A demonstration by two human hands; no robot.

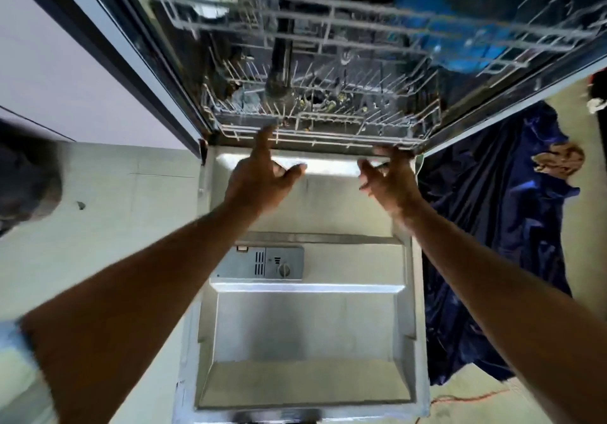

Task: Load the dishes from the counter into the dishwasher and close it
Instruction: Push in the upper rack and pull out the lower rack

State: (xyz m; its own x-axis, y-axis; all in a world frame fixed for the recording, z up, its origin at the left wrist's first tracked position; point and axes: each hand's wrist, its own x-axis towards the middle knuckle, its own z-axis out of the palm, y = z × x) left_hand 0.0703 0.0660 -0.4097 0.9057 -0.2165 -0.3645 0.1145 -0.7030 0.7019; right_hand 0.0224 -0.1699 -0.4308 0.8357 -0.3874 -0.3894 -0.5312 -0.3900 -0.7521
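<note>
The dishwasher stands open, its door point(305, 325) folded down flat below me. The wire lower rack point(328, 118) sits inside the tub with small dark and yellowish items among its tines, too blurred to name. The upper rack point(328, 26) lies above it. My left hand point(262, 174) reaches out with straight fingers touching the lower rack's front rim, thumb spread. My right hand point(387, 174) meets the same rim near its right corner, thumb apart from the fingers. Neither hand holds a dish.
A detergent dispenser point(267, 262) sits in the middle of the door's inner panel. A crumpled blue cloth point(492, 226) lies on the floor right of the door, with an orange cord point(466, 397) near it. A dark blurred object point(26, 180) is at the left edge.
</note>
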